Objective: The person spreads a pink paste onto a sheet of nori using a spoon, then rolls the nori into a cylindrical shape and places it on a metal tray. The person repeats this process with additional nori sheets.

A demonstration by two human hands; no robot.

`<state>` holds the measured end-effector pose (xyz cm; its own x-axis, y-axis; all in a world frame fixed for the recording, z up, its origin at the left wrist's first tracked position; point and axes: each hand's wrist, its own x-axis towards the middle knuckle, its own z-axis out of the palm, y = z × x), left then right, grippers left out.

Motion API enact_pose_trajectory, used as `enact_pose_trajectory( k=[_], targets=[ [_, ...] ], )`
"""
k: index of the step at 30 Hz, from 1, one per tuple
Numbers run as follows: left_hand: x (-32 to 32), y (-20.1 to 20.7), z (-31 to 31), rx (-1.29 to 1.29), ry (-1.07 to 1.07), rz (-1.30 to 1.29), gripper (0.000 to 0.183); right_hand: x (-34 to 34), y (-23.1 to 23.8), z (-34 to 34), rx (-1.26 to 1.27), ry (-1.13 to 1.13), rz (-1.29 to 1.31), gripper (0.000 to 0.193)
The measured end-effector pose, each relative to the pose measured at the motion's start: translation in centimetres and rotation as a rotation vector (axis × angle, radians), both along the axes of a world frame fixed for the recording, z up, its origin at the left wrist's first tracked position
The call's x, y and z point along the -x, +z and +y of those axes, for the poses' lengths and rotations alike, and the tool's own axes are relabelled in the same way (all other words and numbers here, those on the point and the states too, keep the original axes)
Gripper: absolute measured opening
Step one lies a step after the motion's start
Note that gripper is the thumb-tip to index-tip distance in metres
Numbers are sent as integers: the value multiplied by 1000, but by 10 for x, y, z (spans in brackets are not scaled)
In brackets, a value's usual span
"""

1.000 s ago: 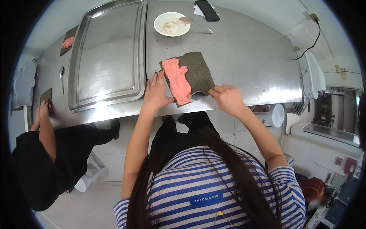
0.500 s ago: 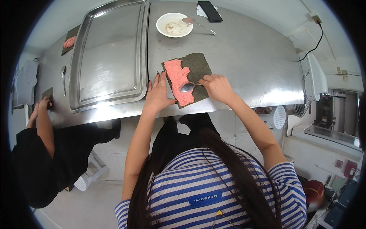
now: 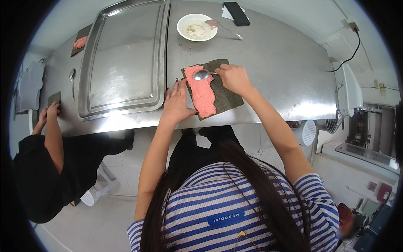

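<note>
A dark green nori sheet lies on the steel table, with pink minced paste spread in a band over its left half. My right hand grips a metal spoon by the handle; its bowl rests on the upper part of the paste. Along the sheet's left edge lies my left hand, fingers stretched and thumb apart, touching the edge near the lower left corner. Beyond the sheet stands a white bowl of cloudy liquid with another spoon leaning on its rim.
A large steel tray sits to the left. Past it are a spoon, another nori sheet with pink paste, and a co-worker's hands at a small dark sheet. A black phone lies at the back.
The spoon in my right hand has moved from the paste's right edge up to its upper part. The paste's right edge is smoother. My left hand stays beside the sheet.
</note>
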<state>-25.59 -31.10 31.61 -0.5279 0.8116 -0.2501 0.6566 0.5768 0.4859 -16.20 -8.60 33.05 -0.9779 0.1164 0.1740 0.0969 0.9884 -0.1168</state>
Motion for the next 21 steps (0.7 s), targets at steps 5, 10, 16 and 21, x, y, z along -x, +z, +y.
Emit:
enact_pose_trajectory(
  k=[5, 10, 16, 21],
  targets=[
    [0, 3, 0, 4, -4, -2, 114, 12, 5, 3, 2, -33, -59, 17],
    [0, 1, 1, 6, -6, 13, 115, 17, 7, 5, 47, -58, -88, 16],
    [0, 1, 1, 6, -8, 19, 116, 28, 5, 22, -62, -137, -166, 16],
    [0, 2, 1, 27, 7, 13, 116, 33, 36, 19, 19, -148, -184, 18]
  ],
)
